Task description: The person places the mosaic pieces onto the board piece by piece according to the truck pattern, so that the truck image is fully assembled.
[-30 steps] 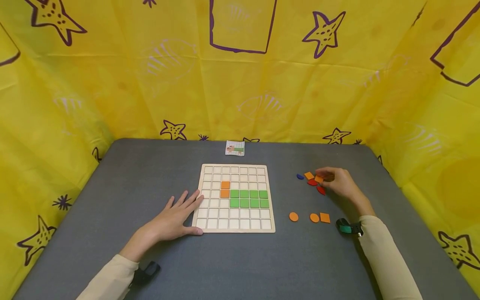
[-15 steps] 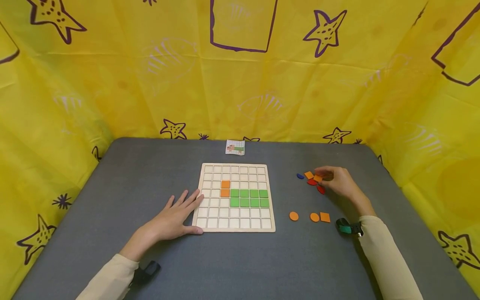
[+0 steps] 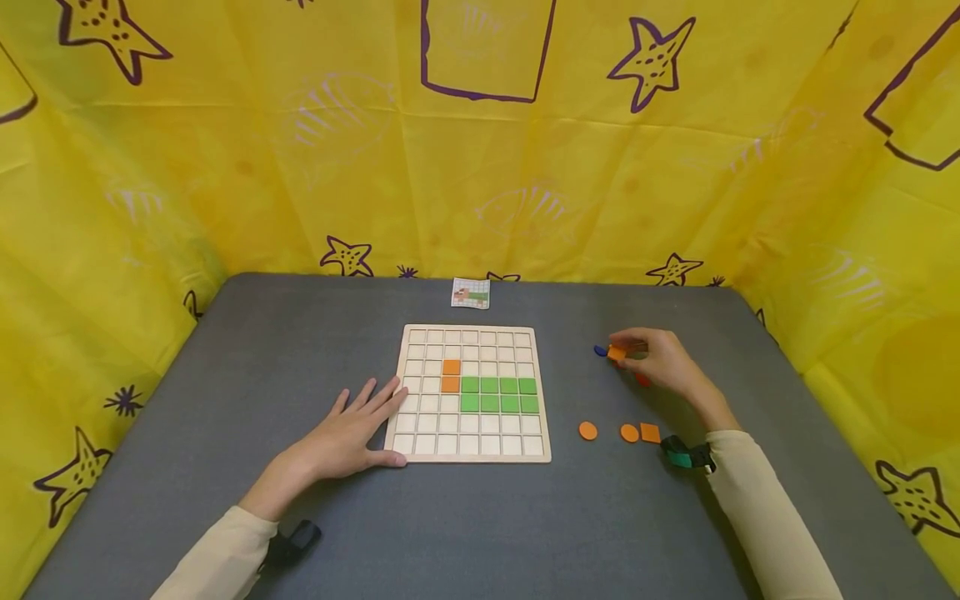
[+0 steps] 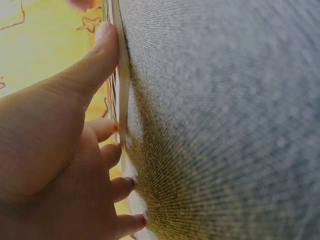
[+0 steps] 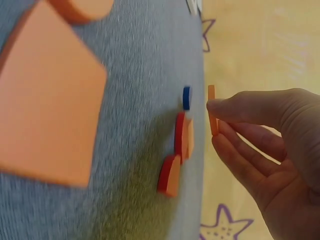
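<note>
My left hand [image 3: 339, 440] lies with fingers spread at the left edge of a wooden grid board [image 3: 468, 458]. Its fingertips touch the frame, and in the left wrist view the thumb [image 4: 102, 55] presses along the board's side. Set in the board are two orange squares [image 3: 451, 376] and a block of several green squares [image 3: 498, 395]. My right hand [image 3: 663, 360] pinches an orange square tile [image 5: 211, 95] between thumb and fingers, raised off the table. Below it lie two red pieces [image 5: 169, 175], another orange piece [image 5: 190, 139] and a blue piece [image 5: 187, 98].
Nearer me, right of the board, lie two orange discs [image 3: 588, 431] and an orange square [image 3: 650, 433]. A small printed picture card [image 3: 471, 293] sits behind the board. Yellow patterned cloth [image 3: 480, 183] surrounds the grey table [image 3: 480, 525].
My right hand has moved left and slightly away from me with the orange tile, now covering part of the loose pieces. The left hand stays at the board's edge.
</note>
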Action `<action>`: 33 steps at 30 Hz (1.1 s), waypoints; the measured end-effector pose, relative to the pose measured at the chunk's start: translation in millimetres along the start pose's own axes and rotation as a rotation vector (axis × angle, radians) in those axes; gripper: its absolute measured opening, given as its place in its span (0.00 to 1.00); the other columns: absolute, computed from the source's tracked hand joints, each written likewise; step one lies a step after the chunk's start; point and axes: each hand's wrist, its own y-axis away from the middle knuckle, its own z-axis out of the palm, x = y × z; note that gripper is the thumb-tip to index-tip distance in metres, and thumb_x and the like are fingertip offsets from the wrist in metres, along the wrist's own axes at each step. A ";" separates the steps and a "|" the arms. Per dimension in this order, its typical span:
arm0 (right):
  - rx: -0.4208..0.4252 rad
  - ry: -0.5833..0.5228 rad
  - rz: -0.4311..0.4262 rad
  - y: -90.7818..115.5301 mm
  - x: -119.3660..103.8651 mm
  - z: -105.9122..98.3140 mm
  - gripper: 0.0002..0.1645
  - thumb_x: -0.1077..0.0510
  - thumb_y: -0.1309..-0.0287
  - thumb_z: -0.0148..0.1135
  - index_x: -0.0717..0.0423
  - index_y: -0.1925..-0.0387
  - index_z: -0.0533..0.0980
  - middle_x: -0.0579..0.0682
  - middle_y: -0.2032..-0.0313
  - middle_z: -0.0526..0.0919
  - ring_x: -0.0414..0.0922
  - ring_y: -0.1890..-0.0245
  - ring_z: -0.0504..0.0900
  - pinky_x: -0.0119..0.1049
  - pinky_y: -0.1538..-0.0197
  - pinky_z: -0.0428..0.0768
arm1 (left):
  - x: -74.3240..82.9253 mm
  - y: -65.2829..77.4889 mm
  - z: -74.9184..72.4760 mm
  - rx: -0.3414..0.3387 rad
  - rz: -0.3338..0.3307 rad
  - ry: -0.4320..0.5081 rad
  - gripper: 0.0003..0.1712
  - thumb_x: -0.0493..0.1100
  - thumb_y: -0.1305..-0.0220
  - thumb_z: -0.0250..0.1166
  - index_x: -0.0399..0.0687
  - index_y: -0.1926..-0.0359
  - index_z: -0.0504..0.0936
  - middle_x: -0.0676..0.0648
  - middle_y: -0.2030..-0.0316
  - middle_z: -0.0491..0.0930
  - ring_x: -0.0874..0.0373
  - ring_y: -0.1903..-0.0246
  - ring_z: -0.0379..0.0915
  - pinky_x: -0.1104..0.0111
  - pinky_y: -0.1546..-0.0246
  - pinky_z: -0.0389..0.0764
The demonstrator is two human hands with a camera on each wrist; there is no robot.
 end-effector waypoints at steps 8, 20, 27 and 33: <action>-0.002 0.024 -0.092 -7.5 -14.0 9.2 0.22 0.72 0.47 0.68 0.68 0.48 0.79 0.60 0.53 0.85 0.56 0.53 0.83 0.53 0.49 0.80 | -1.7 -0.7 0.9 0.002 0.002 -0.009 0.58 0.67 0.45 0.68 0.45 0.24 0.53 0.41 0.23 0.46 0.32 0.27 0.37 0.32 0.35 0.39; -0.018 0.028 -0.162 -18.3 -34.0 27.6 0.23 0.73 0.49 0.69 0.67 0.49 0.80 0.59 0.55 0.85 0.55 0.55 0.83 0.53 0.50 0.80 | -1.0 1.1 -0.4 0.006 0.018 -0.004 0.56 0.64 0.44 0.68 0.45 0.23 0.52 0.40 0.24 0.45 0.31 0.27 0.37 0.33 0.35 0.38; -0.019 0.043 -0.183 -26.9 -43.6 35.9 0.23 0.72 0.50 0.70 0.65 0.49 0.81 0.56 0.55 0.86 0.52 0.56 0.84 0.50 0.50 0.80 | -1.3 1.2 -0.4 0.006 0.017 -0.001 0.57 0.65 0.44 0.68 0.45 0.23 0.52 0.40 0.24 0.45 0.31 0.27 0.37 0.33 0.35 0.38; -0.028 0.023 -0.205 -30.8 -52.2 39.7 0.23 0.72 0.50 0.69 0.67 0.49 0.81 0.57 0.54 0.86 0.52 0.55 0.84 0.50 0.49 0.80 | -1.9 1.0 0.1 0.007 0.019 -0.004 0.57 0.64 0.44 0.68 0.45 0.23 0.52 0.40 0.24 0.46 0.31 0.27 0.37 0.33 0.35 0.38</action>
